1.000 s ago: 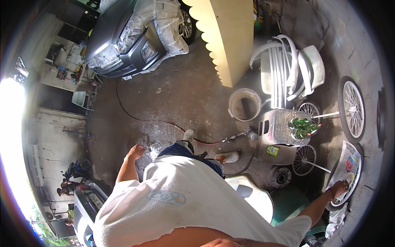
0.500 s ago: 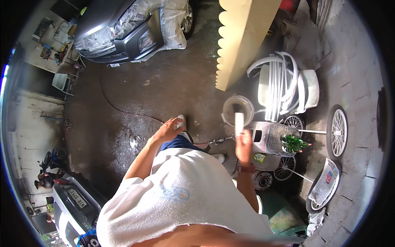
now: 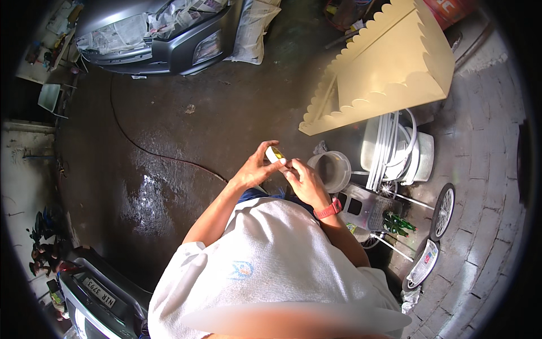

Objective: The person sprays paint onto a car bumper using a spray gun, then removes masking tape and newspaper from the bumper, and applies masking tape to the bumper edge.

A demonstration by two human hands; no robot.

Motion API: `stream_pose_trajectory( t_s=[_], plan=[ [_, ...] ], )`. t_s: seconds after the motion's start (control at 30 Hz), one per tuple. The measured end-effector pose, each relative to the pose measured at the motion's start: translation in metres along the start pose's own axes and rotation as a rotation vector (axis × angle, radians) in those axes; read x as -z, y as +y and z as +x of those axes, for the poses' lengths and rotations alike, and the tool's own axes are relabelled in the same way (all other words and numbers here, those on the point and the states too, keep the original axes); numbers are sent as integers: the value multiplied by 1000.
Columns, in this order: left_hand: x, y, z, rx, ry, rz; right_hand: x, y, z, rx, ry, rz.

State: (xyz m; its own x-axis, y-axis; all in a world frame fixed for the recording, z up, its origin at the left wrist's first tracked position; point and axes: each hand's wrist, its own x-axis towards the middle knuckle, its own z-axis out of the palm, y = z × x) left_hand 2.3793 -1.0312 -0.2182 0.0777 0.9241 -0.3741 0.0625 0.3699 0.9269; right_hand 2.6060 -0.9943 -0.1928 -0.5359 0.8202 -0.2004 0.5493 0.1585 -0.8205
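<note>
My left hand (image 3: pixel 252 171) is closed around a small white object with a yellow face (image 3: pixel 276 153), held out ahead of my waist. My right hand (image 3: pixel 307 183) comes in from the other side with bent fingers that meet the object's lower end; a red watch (image 3: pixel 329 209) is on that wrist. The fingers partly cover the object, and I cannot make out its exact kind. Just right of my right hand, a pale plastic bucket (image 3: pixel 341 172) stands on the floor.
A cream panel with scalloped edges (image 3: pixel 389 68) stands ahead right, near white tubes (image 3: pixel 384 150). Green bottles (image 3: pixel 398 222) and spoked wheels (image 3: pixel 444 212) are at the right. A masked grey car (image 3: pixel 186 56) stands far left; a hose (image 3: pixel 169 157) crosses the wet floor.
My right hand has moved left from beside the bucket, bringing a white object to my left hand. Both hands now meet at it. The view has shifted, showing more of the cream panel.
</note>
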Motion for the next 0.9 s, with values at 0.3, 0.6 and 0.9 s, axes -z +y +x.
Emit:
stream_pose_trajectory(
  t_s=[0.3,0.6,0.9],
  plan=[
    [95,-12,10,34,129,-728,-12,-54,131,380,-230,10],
    [138,-7,118,167,496,-588,1,-18,315,389,-293,29],
    [156,100,289,139,619,-431,80,7,547,139,-123,662]
  ],
)
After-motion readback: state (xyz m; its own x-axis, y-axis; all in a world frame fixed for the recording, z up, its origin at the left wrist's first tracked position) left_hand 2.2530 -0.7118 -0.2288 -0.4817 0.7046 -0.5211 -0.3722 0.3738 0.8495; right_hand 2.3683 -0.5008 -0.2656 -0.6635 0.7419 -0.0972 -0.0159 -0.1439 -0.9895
